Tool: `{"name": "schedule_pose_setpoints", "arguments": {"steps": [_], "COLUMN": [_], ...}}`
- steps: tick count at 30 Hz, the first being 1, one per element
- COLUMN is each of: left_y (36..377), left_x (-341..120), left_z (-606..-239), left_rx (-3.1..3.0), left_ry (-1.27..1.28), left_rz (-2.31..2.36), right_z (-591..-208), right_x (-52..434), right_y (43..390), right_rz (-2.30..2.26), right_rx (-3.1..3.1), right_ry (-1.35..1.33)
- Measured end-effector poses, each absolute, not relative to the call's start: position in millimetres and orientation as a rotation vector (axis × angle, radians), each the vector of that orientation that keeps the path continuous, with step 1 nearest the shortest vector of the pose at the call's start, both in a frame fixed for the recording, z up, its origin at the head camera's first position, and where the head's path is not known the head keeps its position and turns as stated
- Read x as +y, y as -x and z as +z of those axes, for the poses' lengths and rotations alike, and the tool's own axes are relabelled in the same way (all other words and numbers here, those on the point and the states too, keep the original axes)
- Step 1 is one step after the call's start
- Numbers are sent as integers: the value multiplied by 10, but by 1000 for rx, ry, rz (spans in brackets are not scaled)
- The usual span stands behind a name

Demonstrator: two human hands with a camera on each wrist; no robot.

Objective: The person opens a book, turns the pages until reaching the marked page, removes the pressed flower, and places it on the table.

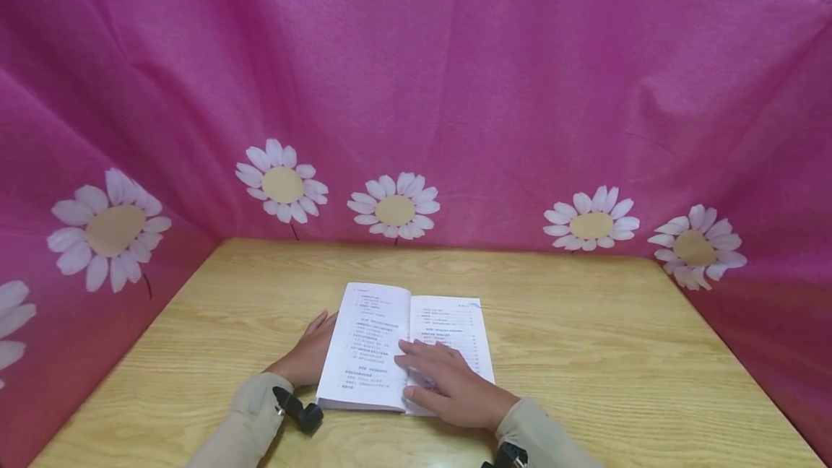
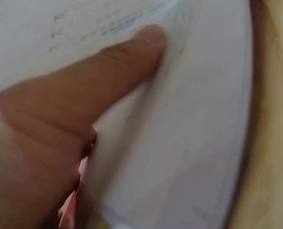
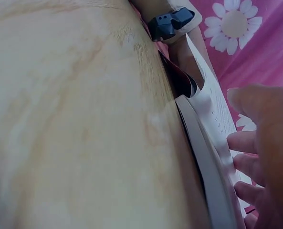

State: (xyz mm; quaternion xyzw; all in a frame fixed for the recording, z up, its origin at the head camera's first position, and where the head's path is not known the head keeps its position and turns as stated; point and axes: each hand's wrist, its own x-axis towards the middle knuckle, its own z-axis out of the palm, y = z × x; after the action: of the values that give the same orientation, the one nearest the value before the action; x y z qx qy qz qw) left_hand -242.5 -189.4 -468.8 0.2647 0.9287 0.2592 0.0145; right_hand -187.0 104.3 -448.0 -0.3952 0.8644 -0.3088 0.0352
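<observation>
An open book (image 1: 373,352) lies on the wooden table, its pages printed with lines of small text. The left leaves stand a little raised; the right wrist view shows a white page (image 3: 205,88) lifting off the thicker block of pages. My left hand (image 1: 310,356) is at the book's left edge, partly hidden behind the raised leaves. In the left wrist view its straight thumb (image 2: 108,69) lies against printed paper. My right hand (image 1: 448,385) rests across the right page, fingers spread and reaching toward the centre fold.
The wooden table (image 1: 585,352) extends around the book on all sides. A pink cloth (image 1: 494,92) with white daisies hangs along the back and sides of the table. A black device (image 1: 299,410) is strapped at the left wrist.
</observation>
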Motion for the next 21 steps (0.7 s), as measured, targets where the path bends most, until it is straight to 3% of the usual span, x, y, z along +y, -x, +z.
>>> {"name": "schedule_pose_setpoints", "arguments": {"steps": [11,16,21], "left_y": [2469,2459,2440], "left_x": [-1917,-1934,-1939], "left_z": [-4577,-4598,-4618], "left_rx": [2614,2644,2770], "left_ry": [-340,-399,-671], "left_rz": [1750,1688,1456], "right_z": [-4506,-4512,-4512], "right_x": [1034,1028,1027], "right_y": [1880,1883,1884], "right_rz": [-920,-898,-901], "right_rx": [2684,2688,2685], "right_ry": [1255,1267,1262]}}
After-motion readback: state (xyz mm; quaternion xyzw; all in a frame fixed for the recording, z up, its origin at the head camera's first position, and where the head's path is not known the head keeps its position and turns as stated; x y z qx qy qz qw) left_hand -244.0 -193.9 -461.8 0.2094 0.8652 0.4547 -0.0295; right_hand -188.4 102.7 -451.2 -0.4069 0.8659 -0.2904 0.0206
